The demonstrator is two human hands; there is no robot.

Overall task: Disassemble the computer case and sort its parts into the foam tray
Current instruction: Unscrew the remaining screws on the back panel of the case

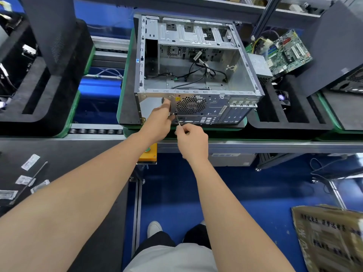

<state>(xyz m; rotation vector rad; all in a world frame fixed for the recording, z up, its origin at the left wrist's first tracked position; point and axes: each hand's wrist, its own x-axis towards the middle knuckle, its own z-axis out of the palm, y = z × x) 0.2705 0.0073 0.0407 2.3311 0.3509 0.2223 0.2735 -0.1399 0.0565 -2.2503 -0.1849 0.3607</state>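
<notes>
The open computer case (242, 73) lay on its side (loose black cables (215, 71) inside). The left grip (162, 115) touched its rear panel (217, 107) beside the fan grille (191, 105); the right grip (193, 141) pinched a thin screwdriver (178, 121), tip at that panel.

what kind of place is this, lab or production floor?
Likely a factory teardown line: a gutted computer case on a roller conveyor, black foam trays alongside, and a pulled motherboard on the right.

The computer case (198, 39) is bare sheet metal, silvery with a dull sheen, its rear grille (191, 105) perforated. The foam tray (294, 114) looks matt black and soft. The cables (196, 67) are sheathed in black plastic; the cardboard box (330, 238) is brown and creased.
</notes>
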